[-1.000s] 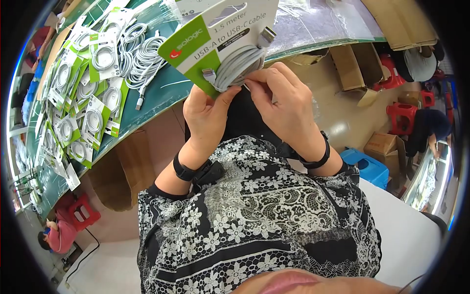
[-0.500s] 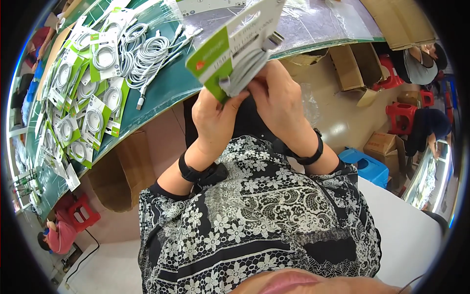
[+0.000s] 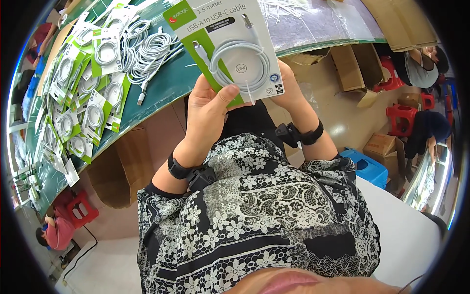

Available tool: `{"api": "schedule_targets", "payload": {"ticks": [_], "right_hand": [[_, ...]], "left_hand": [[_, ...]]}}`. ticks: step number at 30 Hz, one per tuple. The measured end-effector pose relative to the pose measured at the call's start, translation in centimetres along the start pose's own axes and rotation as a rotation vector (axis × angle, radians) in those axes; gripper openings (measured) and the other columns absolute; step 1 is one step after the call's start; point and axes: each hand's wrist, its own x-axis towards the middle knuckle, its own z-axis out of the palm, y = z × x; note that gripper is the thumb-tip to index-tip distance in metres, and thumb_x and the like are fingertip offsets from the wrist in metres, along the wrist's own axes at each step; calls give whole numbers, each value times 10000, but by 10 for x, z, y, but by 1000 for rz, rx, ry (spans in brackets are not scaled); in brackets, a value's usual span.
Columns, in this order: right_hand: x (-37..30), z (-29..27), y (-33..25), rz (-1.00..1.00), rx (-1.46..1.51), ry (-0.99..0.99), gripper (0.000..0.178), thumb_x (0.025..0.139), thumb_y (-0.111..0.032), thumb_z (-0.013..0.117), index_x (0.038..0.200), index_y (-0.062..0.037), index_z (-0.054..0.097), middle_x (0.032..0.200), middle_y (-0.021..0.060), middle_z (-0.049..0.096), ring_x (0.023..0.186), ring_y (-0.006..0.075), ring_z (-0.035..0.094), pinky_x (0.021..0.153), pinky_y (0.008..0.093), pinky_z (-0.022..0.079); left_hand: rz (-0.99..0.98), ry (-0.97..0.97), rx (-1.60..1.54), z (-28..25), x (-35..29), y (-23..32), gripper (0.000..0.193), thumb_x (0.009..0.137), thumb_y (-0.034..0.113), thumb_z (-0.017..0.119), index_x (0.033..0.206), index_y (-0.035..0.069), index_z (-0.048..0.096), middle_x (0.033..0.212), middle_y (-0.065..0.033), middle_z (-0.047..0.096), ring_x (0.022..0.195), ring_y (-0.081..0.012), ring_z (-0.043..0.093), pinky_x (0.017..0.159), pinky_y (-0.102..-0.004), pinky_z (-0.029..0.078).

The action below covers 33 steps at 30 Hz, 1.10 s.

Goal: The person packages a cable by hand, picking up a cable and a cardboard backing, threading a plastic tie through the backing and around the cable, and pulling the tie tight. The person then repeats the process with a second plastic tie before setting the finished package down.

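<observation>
Two bare hands and one packaged item are under my view from the remote station. The item is a green-and-white card [image 3: 232,58] with a pale grey coiled cable [image 3: 265,63] on its front. It is raised above the wearer's lap, tilted, its printed face toward my camera, before the near edge of the green desk [image 3: 164,90].

The left hand [image 3: 208,108] is closed on the card's lower left corner: thumb laid across the front, just below the coil, fingers behind. The card therefore extends up and to the right from this hand.

The right hand [image 3: 288,88] is at the card's lower right edge, partly behind it. Its fingertips are hidden from me; I cannot tell whether it grips.

A thin white tie end [image 3: 248,92] hangs from the bottom of the coil, between the two hands. Both metal plugs sit toward the card's upper part, away from the hands.

On the desk, to the left of the held card, I record loose coiled cables [image 3: 152,51] and, beyond them, a heap of similar carded cables [image 3: 94,115].
</observation>
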Motion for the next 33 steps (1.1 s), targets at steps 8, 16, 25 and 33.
{"api": "schedule_targets", "payload": {"ticks": [8,16,25,33], "right_hand": [[-5,9,17,-53,-119,220,304,720,14,682,1019,2,625,1008,83,609,945,188,580,801,289,471],[-8,-7,5,-46,-85,-21,303,717,-16,686,1011,3,616,999,107,618,938,204,592,791,306,482],[-13,-3,22,-198,-221,33,324,711,-18,674,1029,0,617,1015,112,620,954,210,592,803,302,482],[-12,6,12,-24,5,142,303,741,27,645,1039,10,593,994,101,634,916,203,608,786,297,489]], "left_hand": [[96,-21,-2,4,5,11,349,895,28,571,1224,17,455,1120,-97,601,988,-179,616,865,-339,525],[-34,-18,-7,-5,3,-3,338,897,27,568,1219,14,465,1120,-95,600,1010,-181,608,867,-356,527],[90,-18,27,1,1,2,336,899,16,558,1222,18,465,1141,-95,590,1034,-189,600,881,-362,522],[-92,81,-56,-10,14,-5,335,888,28,578,1206,5,476,1128,-90,597,1010,-171,606,887,-332,505]]}}
